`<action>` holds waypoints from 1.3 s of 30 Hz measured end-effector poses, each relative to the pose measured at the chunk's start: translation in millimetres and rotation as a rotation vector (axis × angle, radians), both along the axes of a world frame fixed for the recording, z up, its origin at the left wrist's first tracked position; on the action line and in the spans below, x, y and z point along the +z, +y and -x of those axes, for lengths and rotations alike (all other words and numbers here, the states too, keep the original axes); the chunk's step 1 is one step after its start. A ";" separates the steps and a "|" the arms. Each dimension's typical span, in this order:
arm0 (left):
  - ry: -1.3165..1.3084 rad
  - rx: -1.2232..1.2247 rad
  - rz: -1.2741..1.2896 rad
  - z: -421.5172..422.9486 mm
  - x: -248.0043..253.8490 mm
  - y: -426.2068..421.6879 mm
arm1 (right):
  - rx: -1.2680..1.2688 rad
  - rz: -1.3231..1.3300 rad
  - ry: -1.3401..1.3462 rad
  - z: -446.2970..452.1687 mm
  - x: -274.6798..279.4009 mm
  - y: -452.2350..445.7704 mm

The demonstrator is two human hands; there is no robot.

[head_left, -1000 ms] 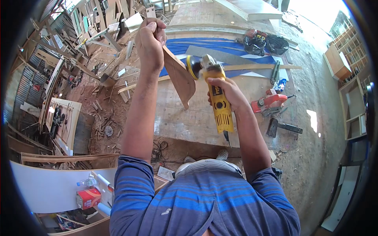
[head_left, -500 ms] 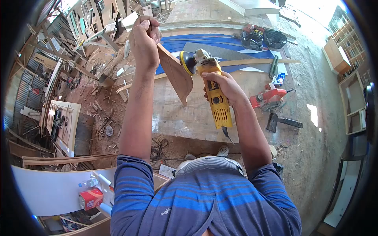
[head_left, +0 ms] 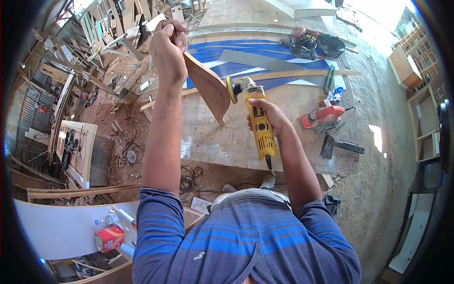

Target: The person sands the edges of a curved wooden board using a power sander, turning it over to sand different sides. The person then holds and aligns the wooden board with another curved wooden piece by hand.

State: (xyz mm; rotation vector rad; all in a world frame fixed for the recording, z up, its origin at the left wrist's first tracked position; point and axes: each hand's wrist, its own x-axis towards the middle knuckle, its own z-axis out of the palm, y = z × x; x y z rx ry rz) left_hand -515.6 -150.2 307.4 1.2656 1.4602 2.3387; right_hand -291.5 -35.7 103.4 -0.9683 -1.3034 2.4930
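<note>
My left hand [head_left: 169, 49] is closed around the upper end of a shaped wooden board [head_left: 208, 87], which slants down to the right over the worktable [head_left: 203, 146]. Its lower end narrows to a curved tip. In my right hand [head_left: 269, 116] is a yellow angle grinder [head_left: 262, 135], fingers wrapped round its body, cord end toward me. The grinder's round sanding pad [head_left: 232, 90], yellow at the rim, faces the board's right edge, close beside it. Whether pad and wood touch I cannot tell.
On the table's right side lie a red power planer [head_left: 324, 117], a hammer [head_left: 343, 146] and black plastic bags [head_left: 314, 46]. Blue sheeting [head_left: 203, 52] and wood strips cover the far part. A curved white panel [head_left: 56, 227] stands at lower left; wood scraps litter the ground.
The grinder has shifted slightly right and down, drawing its pad back from the board's face toward the edge. My left hand and the board have moved slightly left, and the board's face has turned.
</note>
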 end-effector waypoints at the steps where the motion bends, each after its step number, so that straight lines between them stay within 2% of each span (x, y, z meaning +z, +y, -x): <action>1: -0.012 -0.001 -0.004 0.4 -0.2 -0.5 | 0.003 0.018 -0.011 0.6 -4.0 0.1; 7: -0.029 -0.028 -0.040 6.3 -2.8 -5.6 | 0.041 0.133 0.012 5.0 -33.1 4.7; 10: 0.038 0.089 -0.019 -2.0 -3.5 -7.1 | 0.026 0.221 0.053 4.1 -43.8 2.6; 11: 0.107 0.072 -0.037 10.2 -13.7 -11.4 | -0.003 0.223 0.058 2.5 -46.9 0.4; 14: 0.088 0.228 0.084 27.4 -51.9 -30.2 | -0.087 0.220 0.054 -11.6 -56.8 -3.2; 15: 0.113 0.193 0.080 47.0 -70.1 -42.1 | -0.105 0.211 0.041 -18.1 -63.8 -0.9; 18: -0.042 0.525 0.066 42.3 -81.6 -70.3 | -0.162 0.118 -0.019 -37.1 -67.2 -1.5; 24: -0.081 0.696 0.050 90.1 -117.0 -138.3 | -0.168 0.038 -0.071 -54.3 -66.6 -2.5; 28: -0.152 0.674 0.028 93.0 -126.5 -158.3 | -0.131 0.016 -0.065 -43.5 -63.8 -5.6; 34: -0.212 0.480 -0.017 92.8 -145.9 -169.5 | -0.092 -0.005 -0.043 -27.8 -61.2 -8.6; 37: -0.271 0.501 0.089 74.5 -156.5 -161.6 | -0.053 -0.028 -0.043 -24.0 -64.0 -6.7; 39: -0.156 0.622 0.239 75.3 -171.6 -156.8 | -0.051 -0.022 -0.045 -23.6 -66.3 -6.7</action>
